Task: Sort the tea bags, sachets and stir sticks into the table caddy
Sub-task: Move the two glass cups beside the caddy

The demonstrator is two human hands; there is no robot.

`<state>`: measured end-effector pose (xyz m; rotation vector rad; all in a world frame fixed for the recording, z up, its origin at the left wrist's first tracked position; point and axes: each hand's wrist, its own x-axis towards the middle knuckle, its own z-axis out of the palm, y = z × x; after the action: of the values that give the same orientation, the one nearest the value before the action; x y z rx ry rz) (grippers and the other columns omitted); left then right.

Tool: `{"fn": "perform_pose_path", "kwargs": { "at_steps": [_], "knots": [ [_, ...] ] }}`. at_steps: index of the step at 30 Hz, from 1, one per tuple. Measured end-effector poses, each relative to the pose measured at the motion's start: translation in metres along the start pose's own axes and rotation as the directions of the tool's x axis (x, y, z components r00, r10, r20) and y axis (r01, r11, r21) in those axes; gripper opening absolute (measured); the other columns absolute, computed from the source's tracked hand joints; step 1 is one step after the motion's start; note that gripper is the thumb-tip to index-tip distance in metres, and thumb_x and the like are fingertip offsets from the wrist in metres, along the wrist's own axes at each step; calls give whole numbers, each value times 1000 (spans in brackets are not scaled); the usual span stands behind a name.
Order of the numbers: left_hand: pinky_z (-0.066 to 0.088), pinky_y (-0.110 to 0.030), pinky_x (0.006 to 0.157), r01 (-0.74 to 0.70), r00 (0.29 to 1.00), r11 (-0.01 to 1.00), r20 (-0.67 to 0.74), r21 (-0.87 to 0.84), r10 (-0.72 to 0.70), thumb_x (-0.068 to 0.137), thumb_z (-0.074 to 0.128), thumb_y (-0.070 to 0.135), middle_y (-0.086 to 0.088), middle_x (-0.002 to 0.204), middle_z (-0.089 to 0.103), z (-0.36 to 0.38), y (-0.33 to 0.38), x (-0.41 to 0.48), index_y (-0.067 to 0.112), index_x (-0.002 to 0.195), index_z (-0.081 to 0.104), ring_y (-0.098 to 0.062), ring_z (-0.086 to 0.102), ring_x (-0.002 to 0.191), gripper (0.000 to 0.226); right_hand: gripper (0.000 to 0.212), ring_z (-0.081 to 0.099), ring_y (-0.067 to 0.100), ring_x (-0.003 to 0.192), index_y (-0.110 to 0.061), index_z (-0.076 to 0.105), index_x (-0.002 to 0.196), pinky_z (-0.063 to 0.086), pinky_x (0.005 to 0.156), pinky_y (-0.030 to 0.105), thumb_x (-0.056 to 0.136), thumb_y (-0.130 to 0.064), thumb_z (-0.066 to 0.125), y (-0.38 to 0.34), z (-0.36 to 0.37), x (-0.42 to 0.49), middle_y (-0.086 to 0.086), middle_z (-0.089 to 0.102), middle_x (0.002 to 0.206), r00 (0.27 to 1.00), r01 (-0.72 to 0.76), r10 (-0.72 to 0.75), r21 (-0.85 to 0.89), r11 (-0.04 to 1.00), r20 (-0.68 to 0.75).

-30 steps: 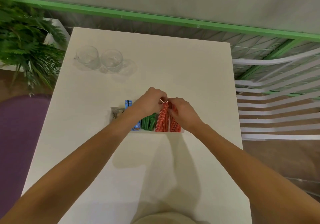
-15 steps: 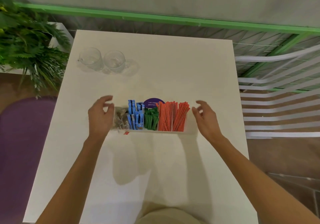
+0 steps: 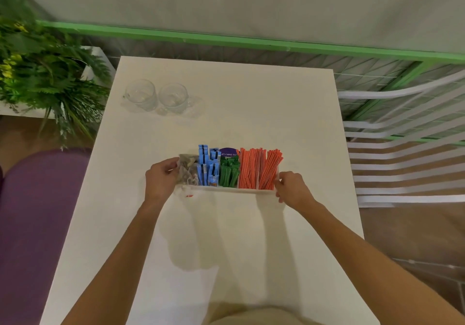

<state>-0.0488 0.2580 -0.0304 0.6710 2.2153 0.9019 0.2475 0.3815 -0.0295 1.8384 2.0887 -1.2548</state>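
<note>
On the white table (image 3: 226, 244) the caddy (image 3: 226, 191) stands in the middle, with tea bags (image 3: 187, 171), sachets (image 3: 207, 170) and stir sticks (image 3: 256, 171) inside. Your left hand (image 3: 161, 181) grips its 9 o'clock end, and your right hand (image 3: 292, 189) grips its 3 o'clock end.

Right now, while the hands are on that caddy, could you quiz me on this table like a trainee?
1. True or false: the stir sticks stand at the caddy's left end.
2. Which sit right beside the tea bags? A green sachets, B blue sachets, C stir sticks.
3. How many glass mugs stand on the table?
Key: 1 false; 2 B; 3 two.
</note>
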Motion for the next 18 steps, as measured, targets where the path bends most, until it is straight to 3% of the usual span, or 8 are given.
{"fn": "perform_pose_path", "kwargs": {
  "at_steps": [4,7,9,12,16,18],
  "knots": [
    [51,-39,95,23,1000,999,-17,-50,-24,90,50,5,-1,103,73,-7,-7,-5,19,112,70,-20,66,100,32,38,70,27,65,-1,61,113,58,67,35,99,-32,47,3,-2,-1,16,71,84,999,-37,37,-17,999,1],
    [48,-22,90,-39,995,996,-96,-85,30,94,51,7,2,107,71,-12,-5,-20,16,110,70,-15,64,99,26,37,68,26,73,-13,61,105,57,77,41,95,-46,48,8,-12,-9,9,70,86,994,-58,49,-95,994,-94],
    [48,-20,82,-97,985,988,-156,-120,78,92,55,7,4,99,71,-14,0,-32,18,100,71,-15,63,91,21,28,67,23,68,-14,61,93,57,72,38,94,-40,52,8,-24,-16,6,69,77,988,-39,37,-9,999,-151],
    [52,-33,71,-86,989,960,-139,-266,50,89,59,5,-1,83,71,-17,8,-48,20,89,70,-22,66,76,19,17,63,18,53,-10,63,81,49,54,25,92,-20,55,3,-42,-28,8,68,66,991,42,-23,147,988,-128],
    [50,-29,59,-123,990,945,-104,-304,95,91,57,3,-6,68,65,-15,26,-77,16,84,69,-16,58,58,19,21,58,14,46,-10,63,67,46,50,17,88,-11,58,-20,-53,-42,9,65,59,975,211,-188,222,952,-122],
    [48,-28,57,-142,988,928,-109,-345,111,92,59,6,-8,65,62,-13,37,-90,9,80,68,-14,54,53,16,27,57,16,48,-14,60,60,49,54,23,86,-11,60,-36,-54,-43,9,63,58,956,283,-254,235,930,-145]
  ]
}}
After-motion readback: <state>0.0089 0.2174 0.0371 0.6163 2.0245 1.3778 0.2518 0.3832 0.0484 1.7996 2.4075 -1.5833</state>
